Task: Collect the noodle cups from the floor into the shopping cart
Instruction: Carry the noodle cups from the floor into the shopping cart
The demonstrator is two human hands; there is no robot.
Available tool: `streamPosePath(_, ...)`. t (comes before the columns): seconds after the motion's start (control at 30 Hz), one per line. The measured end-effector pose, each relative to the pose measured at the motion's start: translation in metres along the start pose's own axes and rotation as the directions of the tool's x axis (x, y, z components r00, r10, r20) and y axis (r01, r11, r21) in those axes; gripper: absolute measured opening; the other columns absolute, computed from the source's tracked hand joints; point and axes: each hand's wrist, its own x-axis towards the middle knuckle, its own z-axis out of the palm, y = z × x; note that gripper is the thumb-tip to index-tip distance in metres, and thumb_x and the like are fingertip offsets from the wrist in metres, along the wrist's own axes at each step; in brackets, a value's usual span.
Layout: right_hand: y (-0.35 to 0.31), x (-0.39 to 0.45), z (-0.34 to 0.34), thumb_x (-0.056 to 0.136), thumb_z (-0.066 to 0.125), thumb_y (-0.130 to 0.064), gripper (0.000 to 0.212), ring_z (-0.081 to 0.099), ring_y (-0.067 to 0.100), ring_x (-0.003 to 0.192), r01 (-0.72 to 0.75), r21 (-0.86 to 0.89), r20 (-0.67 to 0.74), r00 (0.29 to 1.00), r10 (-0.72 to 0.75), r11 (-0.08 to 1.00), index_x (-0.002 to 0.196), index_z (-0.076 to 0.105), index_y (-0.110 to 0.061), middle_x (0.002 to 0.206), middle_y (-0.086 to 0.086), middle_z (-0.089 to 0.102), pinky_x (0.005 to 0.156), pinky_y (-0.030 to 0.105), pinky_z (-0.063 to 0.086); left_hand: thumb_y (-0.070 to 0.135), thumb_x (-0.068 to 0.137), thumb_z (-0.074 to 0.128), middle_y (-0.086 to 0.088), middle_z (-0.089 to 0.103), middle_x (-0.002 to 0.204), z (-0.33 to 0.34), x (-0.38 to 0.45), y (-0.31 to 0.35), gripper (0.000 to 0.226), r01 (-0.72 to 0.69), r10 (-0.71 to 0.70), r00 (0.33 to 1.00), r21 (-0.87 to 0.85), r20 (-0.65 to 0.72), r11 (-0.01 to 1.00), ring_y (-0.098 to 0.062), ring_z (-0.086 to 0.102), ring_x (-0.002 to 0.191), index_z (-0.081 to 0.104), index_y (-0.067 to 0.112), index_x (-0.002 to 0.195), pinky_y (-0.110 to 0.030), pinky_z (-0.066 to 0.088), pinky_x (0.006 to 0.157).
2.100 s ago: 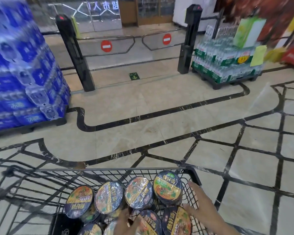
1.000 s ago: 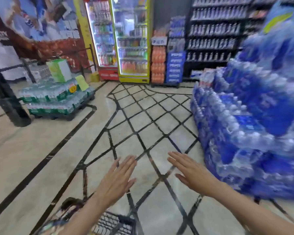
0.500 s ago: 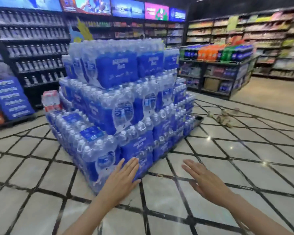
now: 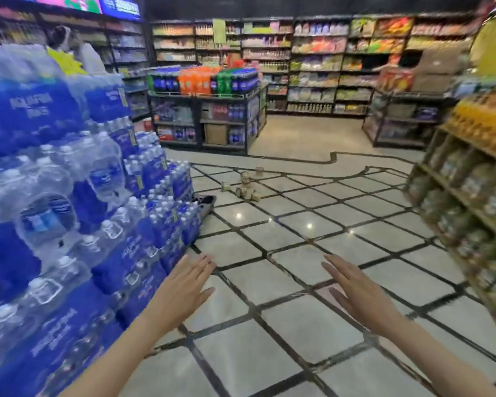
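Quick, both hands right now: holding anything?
Left hand: open, fingers straight, holding nothing.
Right hand: open, fingers straight, holding nothing.

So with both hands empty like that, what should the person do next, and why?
Probably walk forward toward the noodle cups scattered on the tiled floor beyond the stacked water bottles. The left hand and right hand are open, holding nothing, and the cups lie well out of reach ahead. No cart is in view.

Supermarket aisle, tiled floor

A stack of blue bottled-water packs fills the left; a soda display rack stands farther back, a stocked shelf unit lines the right edge.
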Motion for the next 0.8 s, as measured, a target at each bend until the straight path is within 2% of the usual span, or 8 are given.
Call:
streamPosePath(0.07,0.017,0.035,0.013,0.086,0.056,-0.034,0.053,0.037,0.014,0.128,-0.022,-0.009,-0.011,1.0,0.022,1.0,0.133,0.053,-0.01,0.142,0.007,0.049,0.096,0.032,0.047,0.043,0.103,0.003,-0.01,0.063,0.126,0.024,0.038,-0.025,0.075,-0.044,0.044,0.999,0.008,-0.003,0.999,-0.024,0.057,0.121,0.065,0.004,0.119,-0.036,0.006,0.114)
streamPosePath(0.2,0.048,0.121,0.033,0.098,0.029,-0.041,0.054,0.037,0.016,0.131,-0.021,-0.036,-0.012,1.0,0.021,0.999,0.133,0.053,-0.007,0.142,0.008,0.049,0.103,0.04,0.043,0.045,0.102,0.002,-0.01,0.057,0.134,0.069,0.119,-0.082,0.074,-0.097,0.097,0.995,-0.003,-0.007,0.995,-0.018,0.018,0.145,0.058,0.003,0.127,-0.035,-0.004,0.118)
streamPosePath(0.33,0.076,0.206,0.044,0.1,0.015,-0.045,0.062,0.034,0.021,0.139,-0.022,-0.048,0.022,0.999,0.023,0.999,0.141,0.044,-0.008,0.149,0.008,0.039,0.111,0.045,0.035,0.044,0.102,0.002,-0.011,0.053,0.137,0.092,0.211,-0.133,0.072,-0.154,0.154,0.987,0.003,-0.034,0.988,-0.017,0.019,0.144,0.053,0.001,0.131,-0.037,0.002,0.116)
streamPosePath(0.47,0.111,0.264,0.053,0.097,0.022,-0.044,0.061,0.03,0.022,0.141,-0.047,-0.041,0.034,0.998,0.049,0.998,0.143,0.041,-0.009,0.152,0.007,0.035,0.114,0.042,0.027,0.045,0.101,0.004,-0.012,0.054,0.137,0.114,0.288,-0.162,0.072,-0.194,0.194,0.981,-0.011,-0.025,0.981,-0.025,0.048,0.129,0.053,0.002,0.131,-0.036,0.005,0.114)
streamPosePath(0.57,0.15,0.298,0.072,0.097,0.02,-0.047,0.062,0.026,0.019,0.143,-0.077,-0.055,0.064,0.995,0.081,0.996,0.145,0.039,-0.012,0.153,0.004,0.032,0.115,0.038,0.02,0.047,0.101,0.003,-0.012,0.052,0.139,0.145,0.344,-0.179,0.073,-0.219,0.219,0.976,-0.007,-0.009,0.976,-0.023,0.043,0.133,0.052,0.004,0.133,-0.035,0.002,0.115)
streamPosePath(0.7,0.213,0.351,0.107,0.098,0.008,-0.054,0.07,0.03,0.019,0.141,-0.082,-0.051,0.088,0.992,0.086,0.995,0.143,0.041,-0.012,0.152,0.004,0.034,0.114,0.04,0.025,0.048,0.101,0.005,-0.009,0.046,0.143,0.199,0.417,-0.199,0.07,-0.194,0.194,0.981,-0.01,-0.016,0.981,-0.01,-0.003,0.147,0.047,0.005,0.137,-0.035,0.001,0.116)
streamPosePath(0.73,0.231,0.365,0.117,0.099,0.009,-0.054,0.069,0.031,0.019,0.14,-0.081,-0.04,0.092,0.992,0.084,0.996,0.143,0.042,-0.012,0.151,0.005,0.035,0.113,0.041,0.026,0.048,0.101,0.004,-0.009,0.046,0.143,0.212,0.435,-0.205,0.07,-0.197,0.197,0.98,-0.006,-0.013,0.98,-0.011,-0.002,0.147,0.048,0.005,0.136,-0.035,0.001,0.116)
streamPosePath(0.8,0.267,0.397,0.137,0.099,0.01,-0.052,0.067,0.03,0.018,0.14,-0.097,-0.015,0.112,0.989,0.098,0.995,0.143,0.041,-0.012,0.151,0.006,0.036,0.112,0.043,0.031,0.047,0.101,0.003,-0.01,0.05,0.14,0.233,0.472,-0.217,0.072,-0.191,0.191,0.982,0.005,0.013,0.982,-0.018,0.024,0.143,0.052,0.006,0.134,-0.034,0.001,0.117)
